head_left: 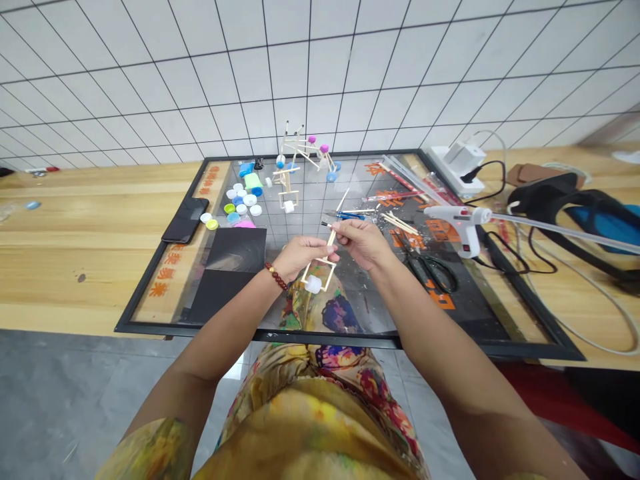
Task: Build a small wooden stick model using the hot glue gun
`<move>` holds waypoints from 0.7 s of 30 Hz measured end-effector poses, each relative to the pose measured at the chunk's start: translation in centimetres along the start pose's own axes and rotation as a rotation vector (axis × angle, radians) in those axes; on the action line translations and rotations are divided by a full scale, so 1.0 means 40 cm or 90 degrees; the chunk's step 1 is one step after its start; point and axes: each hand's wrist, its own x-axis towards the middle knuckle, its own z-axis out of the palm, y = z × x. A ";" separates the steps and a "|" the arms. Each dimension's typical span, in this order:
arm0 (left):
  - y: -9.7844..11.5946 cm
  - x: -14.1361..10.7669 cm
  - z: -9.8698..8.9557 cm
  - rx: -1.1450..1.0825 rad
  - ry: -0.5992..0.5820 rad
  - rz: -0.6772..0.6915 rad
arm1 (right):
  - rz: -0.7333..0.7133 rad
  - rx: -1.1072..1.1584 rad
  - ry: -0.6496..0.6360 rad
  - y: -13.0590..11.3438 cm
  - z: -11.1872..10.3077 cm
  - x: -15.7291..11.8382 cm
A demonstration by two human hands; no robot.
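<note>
My left hand (303,257), with a beaded bracelet at the wrist, pinches a small wooden stick frame (329,275) by its upper sticks. A white, translucent cap-like piece (313,285) sits at the lower end of that frame. Close beside it, my right hand (364,243) is closed at the fingertips around a short thin stick with a dark tip (327,225), near the top of the frame. Whether that stick touches the frame I cannot tell. Beyond the hands stand similar stick figures (289,190) with coloured clay pieces. Blue-handled pliers or cutters (350,215) lie just past the right hand.
A glass panel with a black frame (330,339) covers the table. On the left are a phone (185,221), black sheets (227,267) and several clay tubs (241,209). To the right lie loose sticks (400,223), black scissors (433,270), a glue gun (463,227) and a power strip (453,170) with cables.
</note>
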 end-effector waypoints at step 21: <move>0.011 -0.010 0.008 0.003 -0.013 -0.019 | -0.037 -0.054 0.000 -0.009 0.000 -0.008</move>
